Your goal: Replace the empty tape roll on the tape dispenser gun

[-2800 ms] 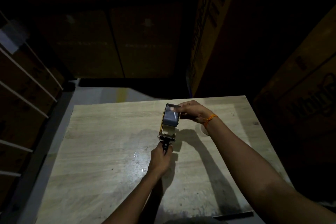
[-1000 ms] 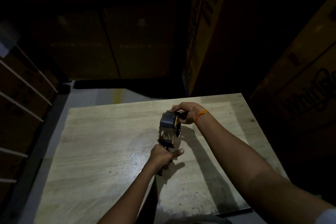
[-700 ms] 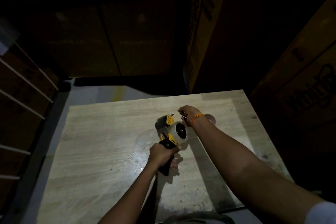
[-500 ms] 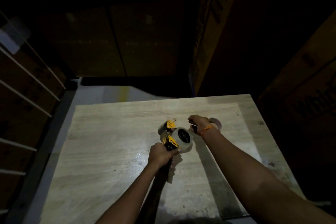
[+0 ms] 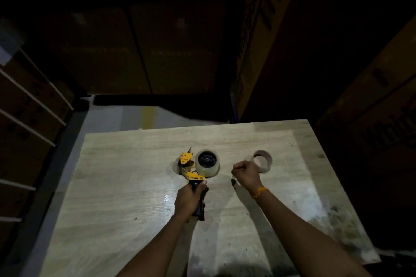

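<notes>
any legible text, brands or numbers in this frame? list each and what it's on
"Whirlpool", partly cut off and dim: cardboard box at right.
Vertical dark lettering, looks like the same brand but too dim to read: leaning cardboard box.
Small mark on the yellow tape dispenser gun: too small to read.
Tape roll, empty core, table: no text.

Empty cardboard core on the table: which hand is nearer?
Right. The right hand, fisted, sits just beside the empty core; the left hand grips the dispenser handle, farther off.
</notes>
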Available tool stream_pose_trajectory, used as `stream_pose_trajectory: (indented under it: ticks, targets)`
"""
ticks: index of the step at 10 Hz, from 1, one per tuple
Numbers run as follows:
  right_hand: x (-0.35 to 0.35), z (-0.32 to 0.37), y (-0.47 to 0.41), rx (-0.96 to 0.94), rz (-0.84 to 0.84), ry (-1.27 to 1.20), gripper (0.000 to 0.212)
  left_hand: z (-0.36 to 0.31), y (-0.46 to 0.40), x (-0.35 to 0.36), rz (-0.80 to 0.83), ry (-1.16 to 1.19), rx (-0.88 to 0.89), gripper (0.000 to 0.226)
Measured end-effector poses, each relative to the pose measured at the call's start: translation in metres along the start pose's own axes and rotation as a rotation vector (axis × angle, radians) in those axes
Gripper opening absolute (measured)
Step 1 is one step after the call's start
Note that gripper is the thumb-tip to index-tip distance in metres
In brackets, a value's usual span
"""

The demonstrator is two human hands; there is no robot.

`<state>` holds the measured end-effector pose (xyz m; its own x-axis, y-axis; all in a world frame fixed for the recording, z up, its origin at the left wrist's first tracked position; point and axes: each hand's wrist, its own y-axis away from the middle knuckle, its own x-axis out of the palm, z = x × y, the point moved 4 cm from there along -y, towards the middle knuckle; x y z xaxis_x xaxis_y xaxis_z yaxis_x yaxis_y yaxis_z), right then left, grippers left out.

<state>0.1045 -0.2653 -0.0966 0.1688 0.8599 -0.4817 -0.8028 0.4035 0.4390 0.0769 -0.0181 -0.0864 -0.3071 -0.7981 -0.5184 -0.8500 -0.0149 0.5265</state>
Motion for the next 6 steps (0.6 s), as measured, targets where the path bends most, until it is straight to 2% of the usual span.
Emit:
stream_pose_trajectory:
  ticks: [1, 3, 5, 6]
  targets:
    - [0.005, -0.004, 0.012, -0.057, 0.034, 0.078, 0.012, 0.009, -0.008, 0.002, 0.018, -0.108, 0.022, 0.06]
    - [0.017, -0.001, 0.023, -0.124, 0.123, 0.249, 0.019, -0.001, -0.013, 0.002, 0.194, -0.281, 0.112, 0.056]
    - [0.018, 0.019, 0.025, -0.265, 0.174, 0.404, 0.033, 0.0, -0.033, -0.018, 0.342, -0.521, 0.121, 0.074]
    - [0.014, 0.033, 0.02, -0.373, 0.173, 0.484, 0.046, -0.021, -0.038, -0.036, 0.414, -0.57, 0.157, 0.066]
